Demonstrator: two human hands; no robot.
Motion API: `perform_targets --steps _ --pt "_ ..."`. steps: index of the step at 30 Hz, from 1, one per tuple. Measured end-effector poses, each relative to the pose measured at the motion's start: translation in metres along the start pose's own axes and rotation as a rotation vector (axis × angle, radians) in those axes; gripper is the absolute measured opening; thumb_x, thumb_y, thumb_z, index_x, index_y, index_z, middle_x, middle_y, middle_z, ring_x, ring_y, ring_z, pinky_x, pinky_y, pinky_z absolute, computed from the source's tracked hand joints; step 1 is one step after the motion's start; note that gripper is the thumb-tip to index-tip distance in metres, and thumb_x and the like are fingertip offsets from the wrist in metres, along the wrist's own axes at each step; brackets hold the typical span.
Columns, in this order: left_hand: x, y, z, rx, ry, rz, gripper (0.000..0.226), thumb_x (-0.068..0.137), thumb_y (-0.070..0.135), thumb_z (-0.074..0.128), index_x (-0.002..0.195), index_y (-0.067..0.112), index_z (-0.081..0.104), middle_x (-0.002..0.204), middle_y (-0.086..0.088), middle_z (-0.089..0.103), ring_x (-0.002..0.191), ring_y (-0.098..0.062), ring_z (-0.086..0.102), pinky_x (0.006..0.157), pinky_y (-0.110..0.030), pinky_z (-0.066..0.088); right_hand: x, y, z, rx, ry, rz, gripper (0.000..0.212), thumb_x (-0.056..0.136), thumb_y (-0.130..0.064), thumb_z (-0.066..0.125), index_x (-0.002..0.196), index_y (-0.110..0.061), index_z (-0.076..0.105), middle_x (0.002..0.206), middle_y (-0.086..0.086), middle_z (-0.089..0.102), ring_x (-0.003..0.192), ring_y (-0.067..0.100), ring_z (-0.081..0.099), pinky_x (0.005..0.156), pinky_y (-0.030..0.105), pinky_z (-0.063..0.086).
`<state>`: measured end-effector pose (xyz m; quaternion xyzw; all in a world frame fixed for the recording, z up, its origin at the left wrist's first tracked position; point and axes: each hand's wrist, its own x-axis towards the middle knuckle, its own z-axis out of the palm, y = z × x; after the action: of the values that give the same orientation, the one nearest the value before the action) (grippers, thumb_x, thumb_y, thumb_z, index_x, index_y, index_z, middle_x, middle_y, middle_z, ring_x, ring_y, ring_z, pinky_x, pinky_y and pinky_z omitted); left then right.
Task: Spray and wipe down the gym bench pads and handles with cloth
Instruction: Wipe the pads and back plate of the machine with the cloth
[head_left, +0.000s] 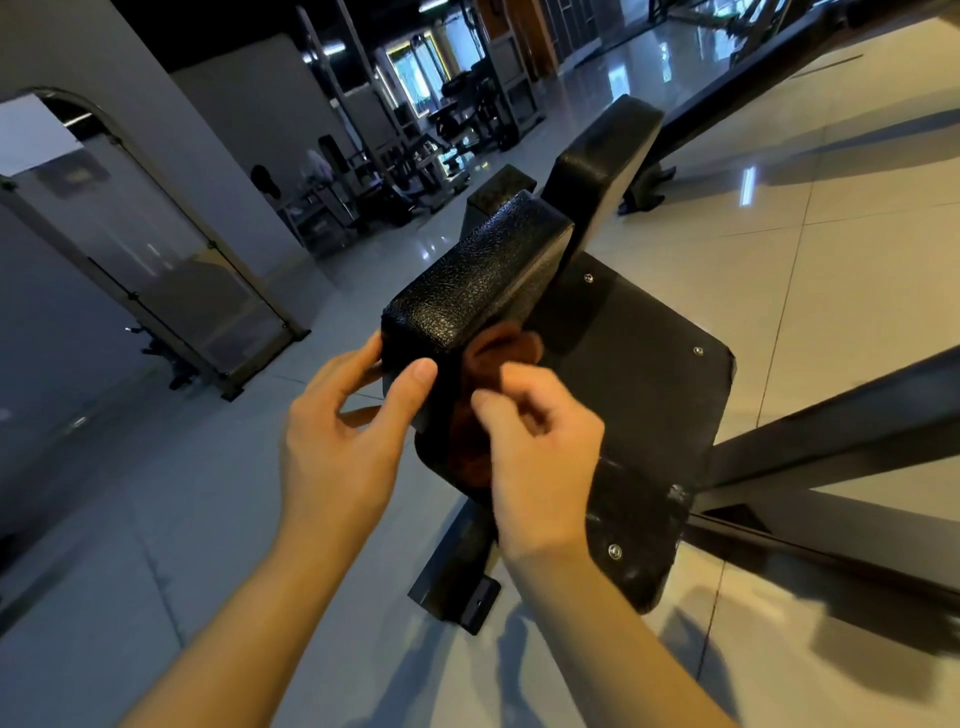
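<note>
A black textured bench pad (478, 275) stands in the middle of the view, with a second black pad (602, 171) behind it. My left hand (343, 431) grips the near end of the front pad, thumb on one face and fingers on the other. My right hand (540, 462) pinches a brown cloth (498, 364) against the right side of that pad. Most of the cloth is hidden behind the pad and my fingers. No spray bottle shows.
A flat black pad with bolts (644, 374) lies low on the right, with black frame bars (831, 441) running off to the right. A metal foot bracket (457, 587) sits on the glossy tiled floor. Gym machines (457, 130) and a mirror frame (156, 249) stand beyond.
</note>
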<state>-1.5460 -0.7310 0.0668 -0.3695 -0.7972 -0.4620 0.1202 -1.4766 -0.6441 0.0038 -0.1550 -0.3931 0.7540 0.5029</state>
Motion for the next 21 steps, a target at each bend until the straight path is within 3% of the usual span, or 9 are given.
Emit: perform_targets --steps 2,4,7,9,11,14,18,21 --pt "0.001 0.003 -0.001 -0.022 -0.001 -0.014 0.035 0.082 0.056 0.065 0.117 0.053 0.057 0.108 0.026 0.067 0.109 -0.003 0.066 0.073 -0.004 0.048 -0.003 0.004 -0.005 -0.015 -0.012 0.116 0.015 0.090 0.001 0.064 0.081 -0.005 0.074 0.069 0.006 0.066 0.066 0.012 0.061 0.064 0.026 0.052" --pt "0.000 0.004 -0.002 -0.034 -0.007 -0.020 0.033 0.082 0.058 0.064 0.115 0.055 0.057 0.108 0.025 0.067 0.110 -0.007 0.067 0.073 -0.005 0.049 0.011 0.007 -0.015 0.006 0.079 0.224 0.019 0.088 -0.004 0.065 0.074 -0.011 0.074 0.066 0.003 0.063 0.065 0.014 0.059 0.063 0.033 0.050" --pt "-0.001 0.004 -0.002 -0.052 -0.015 -0.024 0.041 0.082 0.058 0.063 0.121 0.049 0.059 0.113 0.021 0.068 0.111 -0.010 0.067 0.074 -0.004 0.049 0.051 0.010 -0.027 0.014 0.281 0.239 0.015 0.086 -0.008 0.068 0.077 -0.017 0.076 0.077 0.004 0.069 0.077 0.018 0.065 0.076 0.042 0.057" --pt "-0.002 0.002 0.000 -0.053 -0.014 -0.009 0.052 0.082 0.057 0.063 0.131 0.039 0.061 0.117 0.017 0.069 0.112 -0.008 0.066 0.075 -0.005 0.049 0.079 0.007 -0.024 0.041 0.327 0.268 0.016 0.092 -0.006 0.066 0.085 -0.019 0.075 0.090 0.009 0.073 0.089 0.024 0.071 0.089 0.046 0.060" --pt "-0.003 0.002 0.000 -0.054 -0.014 0.001 0.056 0.083 0.056 0.064 0.134 0.036 0.060 0.120 0.017 0.068 0.113 0.000 0.064 0.075 -0.005 0.049 0.093 0.003 -0.011 0.106 0.313 0.305 0.017 0.093 -0.007 0.066 0.088 -0.021 0.073 0.098 0.012 0.072 0.096 0.027 0.070 0.093 0.052 0.058" --pt "-0.004 0.003 0.000 -0.055 -0.009 0.015 0.052 0.083 0.054 0.065 0.132 0.039 0.058 0.119 0.021 0.066 0.114 0.009 0.060 0.075 -0.003 0.048 0.063 -0.004 0.011 0.101 0.249 0.275 0.010 0.092 -0.012 0.067 0.088 -0.019 0.074 0.096 0.011 0.071 0.095 0.024 0.069 0.095 0.052 0.057" --pt "0.000 0.000 -0.001 -0.059 -0.012 0.007 0.041 0.084 0.053 0.065 0.125 0.046 0.059 0.117 0.022 0.067 0.113 -0.002 0.065 0.075 -0.008 0.051 0.007 -0.011 -0.001 0.103 0.103 0.285 0.011 0.096 -0.010 0.064 0.091 -0.006 0.072 0.090 0.010 0.071 0.090 0.022 0.070 0.087 0.043 0.058" --pt "-0.001 0.000 -0.001 -0.065 0.002 0.006 0.048 0.083 0.055 0.065 0.129 0.039 0.062 0.117 0.020 0.068 0.110 -0.008 0.067 0.075 -0.009 0.052 0.026 -0.001 -0.016 0.106 0.175 0.462 0.017 0.094 -0.008 0.064 0.080 -0.010 0.073 0.090 0.013 0.072 0.094 0.031 0.071 0.084 0.045 0.059"
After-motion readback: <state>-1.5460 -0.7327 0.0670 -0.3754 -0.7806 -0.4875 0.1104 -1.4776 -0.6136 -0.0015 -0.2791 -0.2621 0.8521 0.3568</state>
